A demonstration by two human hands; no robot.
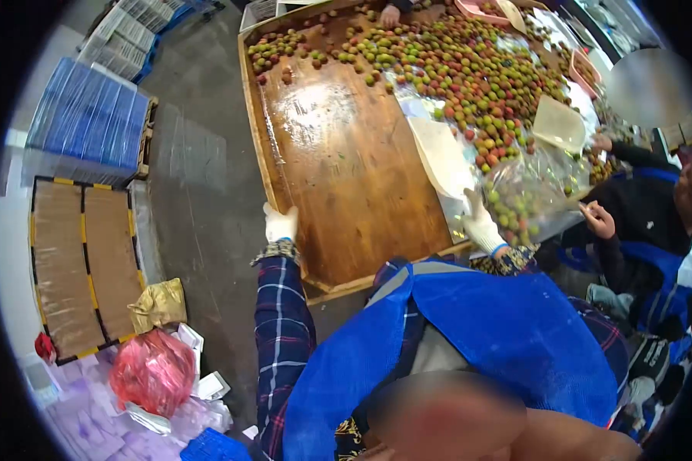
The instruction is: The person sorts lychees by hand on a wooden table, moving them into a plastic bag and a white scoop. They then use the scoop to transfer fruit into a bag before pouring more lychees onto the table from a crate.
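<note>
My left hand point(281, 224), in a white glove, grips the raised left rim of a wooden sorting table point(346, 177), with its thumb towards the inside. My right hand point(482, 226), also gloved, is over the table's near right part with fingers apart. Beside it lies a clear plastic bag point(534, 188) with red-green fruits that look like lychees. A white sheet or flat tray point(442, 157) is just beyond that hand. Many loose lychees point(469, 77) are heaped over the table's far and right side.
At right, a co-worker's hand point(598, 220) is near the bag; another person's hand point(390, 15) reaches in at the far edge. A clear plastic tub point(559, 124) and pink baskets point(584, 73) stand among the fruit. Left are wrapped blue stacks point(92, 119) and a red bag point(154, 373).
</note>
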